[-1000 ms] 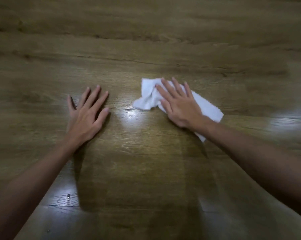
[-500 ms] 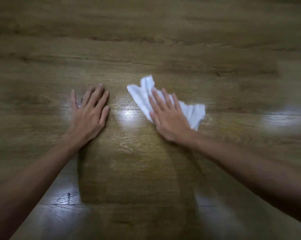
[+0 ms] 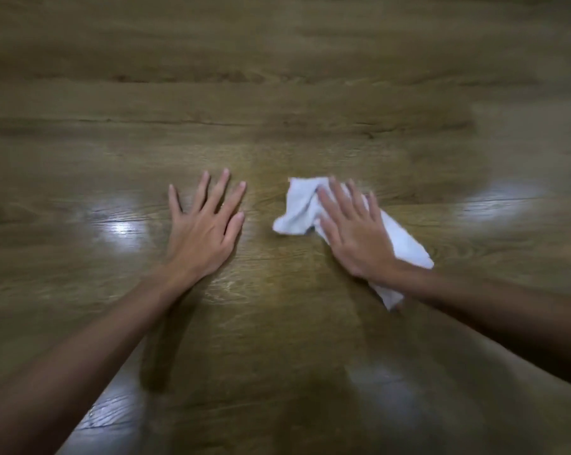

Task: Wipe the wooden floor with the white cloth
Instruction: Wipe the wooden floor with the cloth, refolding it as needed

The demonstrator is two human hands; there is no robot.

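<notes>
A crumpled white cloth (image 3: 299, 208) lies on the brown wooden floor (image 3: 277, 93) right of centre. My right hand (image 3: 353, 231) presses flat on top of it, fingers spread and pointing away from me; cloth sticks out past the fingertips on the left and past the wrist on the right. My left hand (image 3: 203, 231) rests flat on the bare floor to the left of the cloth, fingers apart, holding nothing. A gap of floor separates the two hands.
Glossy planks run left to right, with bright light reflections at the left (image 3: 120, 228) and right (image 3: 497, 198). My own shadow darkens the floor between my forearms.
My right hand has slid the cloth rightward and it has stretched out under the palm. The view has shifted, so both hands sit more to the right in frame.
</notes>
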